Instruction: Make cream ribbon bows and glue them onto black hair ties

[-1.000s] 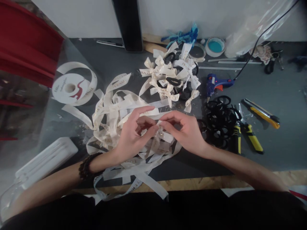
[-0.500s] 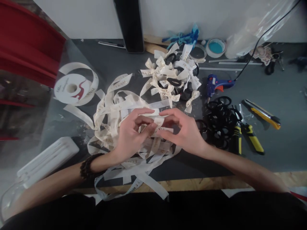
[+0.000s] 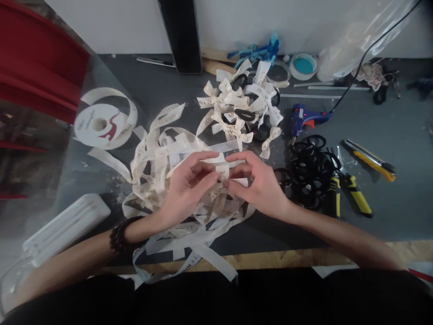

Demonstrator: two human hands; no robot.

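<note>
Between my fingertips is a short piece of cream printed ribbon, bent into a loop. My left hand pinches its left side with thumb and fingers. On its right side my right hand grips it the same way, a ribbon end poking out by the thumb. Beneath both hands spreads a tangled heap of loose ribbon, some strands hanging over the table's front edge. Just beyond lies a pile of ribbon bows with black hair ties among them. The palm sides of both hands are partly hidden.
At left are a ribbon spool and a white plastic device. To the right lie a blue glue gun, black hair ties, yellow-black cutters and a yellow utility knife. A phone leans at the back.
The ribbon piece has been turned and drawn into a flatter loop between my fingers. My left thumb has shifted slightly up and right; both hands stay in nearly the same place.
</note>
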